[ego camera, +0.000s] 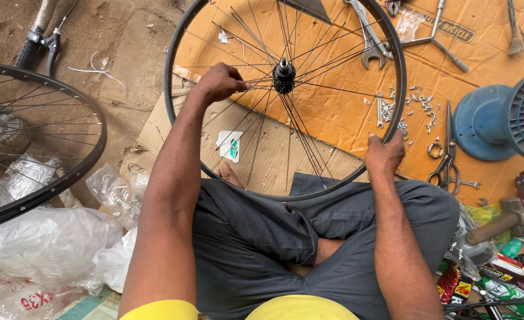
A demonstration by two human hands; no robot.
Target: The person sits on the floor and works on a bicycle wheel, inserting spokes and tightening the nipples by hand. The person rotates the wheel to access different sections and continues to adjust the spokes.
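Note:
A black bicycle wheel rim [173, 127] with thin metal spokes stands upright across my lap, its hub [284, 76] at the centre. My left hand [222, 82] reaches inside the wheel and pinches spokes just left of the hub. My right hand [384, 155] grips the rim at its lower right edge. I sit cross-legged in grey shorts on flattened cardboard [333, 118].
A second spoked wheel [96, 151] lies at the left on dirt. Clear plastic bags [49, 243] pile at lower left. On the cardboard lie wrenches [371, 44], small nipples [413, 106], scissors [448, 160], a blue spool [493, 121], and a hammer [499, 222] beside coloured packets.

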